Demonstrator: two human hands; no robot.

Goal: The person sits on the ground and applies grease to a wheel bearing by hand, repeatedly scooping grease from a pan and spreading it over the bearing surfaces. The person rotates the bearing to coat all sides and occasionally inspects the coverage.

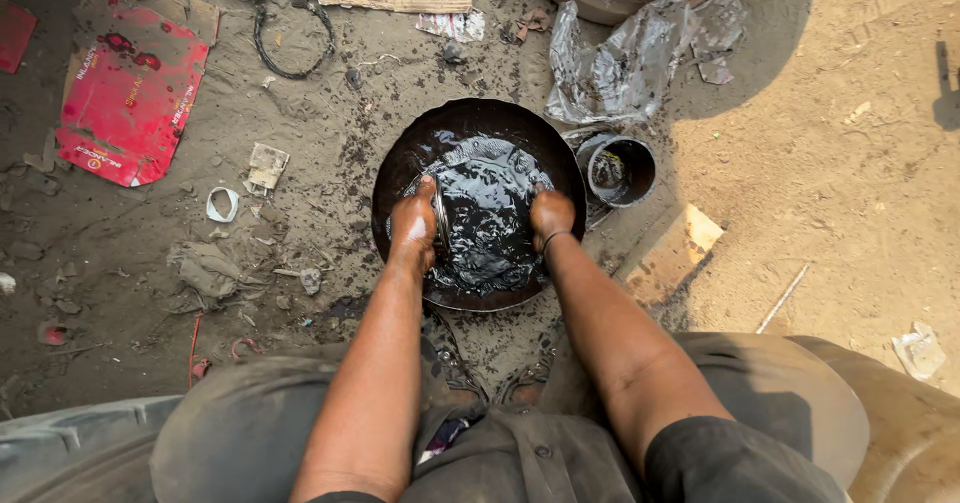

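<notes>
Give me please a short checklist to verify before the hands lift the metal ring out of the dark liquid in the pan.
1. Left hand has the metal ring in its grip: ok.
2. Right hand free of any part: cannot tell, fingers are in the black liquid.
3. Pan sits flat on the sandy ground: ok.
4. Small tin beside the pan is upright: ok.
5. Ring clean: cannot tell.
</notes>
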